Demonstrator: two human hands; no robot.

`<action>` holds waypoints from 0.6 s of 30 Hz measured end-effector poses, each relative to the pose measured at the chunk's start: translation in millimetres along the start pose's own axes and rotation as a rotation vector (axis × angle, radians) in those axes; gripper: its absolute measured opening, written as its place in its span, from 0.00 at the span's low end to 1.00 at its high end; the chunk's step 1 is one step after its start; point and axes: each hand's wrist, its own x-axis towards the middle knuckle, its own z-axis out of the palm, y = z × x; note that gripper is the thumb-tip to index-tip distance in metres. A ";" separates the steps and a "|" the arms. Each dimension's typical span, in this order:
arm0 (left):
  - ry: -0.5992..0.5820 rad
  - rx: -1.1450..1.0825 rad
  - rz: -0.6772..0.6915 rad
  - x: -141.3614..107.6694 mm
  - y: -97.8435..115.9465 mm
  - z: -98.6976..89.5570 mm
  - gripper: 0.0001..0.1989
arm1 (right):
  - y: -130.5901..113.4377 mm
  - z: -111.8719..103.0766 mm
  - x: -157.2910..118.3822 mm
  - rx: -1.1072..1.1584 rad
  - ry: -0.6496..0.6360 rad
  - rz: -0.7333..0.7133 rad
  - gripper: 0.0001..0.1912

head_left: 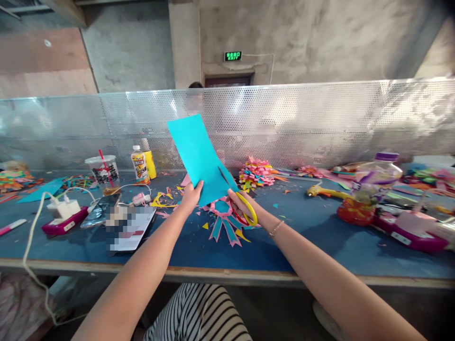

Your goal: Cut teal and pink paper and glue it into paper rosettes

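Observation:
A blue paper sheet is held upright above the table, its lower left edge pinched in my left hand. My right hand is closed round scissors with yellow and red handles. Their dark blades point up and left at the sheet's right part, where a strip stands apart from the rest. Below the hands lies a pink and blue paper ring with pointed tails, partly covered by the sheet and my right hand. Yellow and pink scraps lie around it.
A pink paper flower pile lies behind my right hand. At left are a tablet, a power strip, a cup and a bottle. At right, a large bottle and a hammer. A perforated metal screen stands behind.

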 end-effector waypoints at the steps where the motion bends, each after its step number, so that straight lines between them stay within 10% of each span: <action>1: 0.007 0.011 -0.003 -0.1 0.5 0.0 0.17 | -0.1 -1.2 -1.1 0.021 -0.008 -0.032 0.25; 18: -0.080 0.017 0.061 -5.2 8.3 2.9 0.16 | -2.7 -3.5 -1.7 -0.038 -0.025 0.030 0.31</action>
